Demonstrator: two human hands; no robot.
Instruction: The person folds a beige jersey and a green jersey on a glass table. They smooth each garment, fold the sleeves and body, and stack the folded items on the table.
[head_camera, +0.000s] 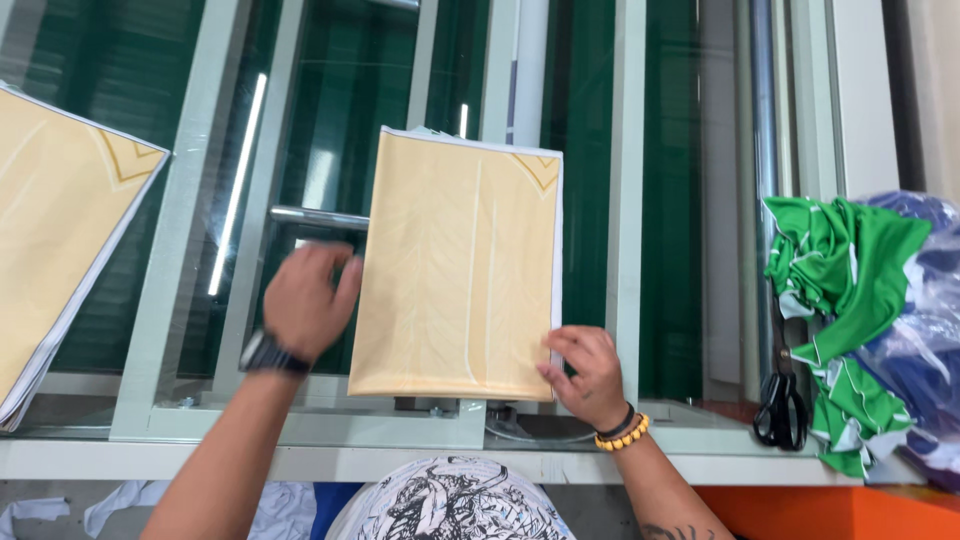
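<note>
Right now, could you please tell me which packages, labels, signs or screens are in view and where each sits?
Clear plastic bag: far right on the table, crumpled, holding blue cloth, beside green fabric.
No labels, signs or screens show.

A garment printing workshop: glass-topped metal frame table (400, 440), printed fabric panels (460, 265), scissors (780, 405), bundled green jerseys (850, 270).

Matt tan cloth panel (458, 268) on glossy glass table (300, 120), pale painted metal frame (628, 190) beneath.
</note>
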